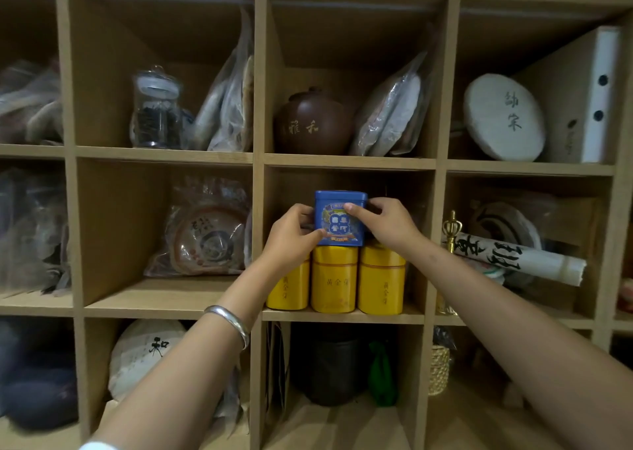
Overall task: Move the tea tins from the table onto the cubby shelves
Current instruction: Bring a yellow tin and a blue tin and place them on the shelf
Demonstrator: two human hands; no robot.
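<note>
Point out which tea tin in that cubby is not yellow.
The blue tin, held between the left hand and right hand, atop the three yellow tins. It alone is blue, with a pictured label.

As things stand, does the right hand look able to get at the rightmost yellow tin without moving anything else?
Probably yes. The right hand grips the blue tin directly above, and the rightmost yellow tin stands at the cubby's open front with nothing before it; the hand would have to let go first.
</note>
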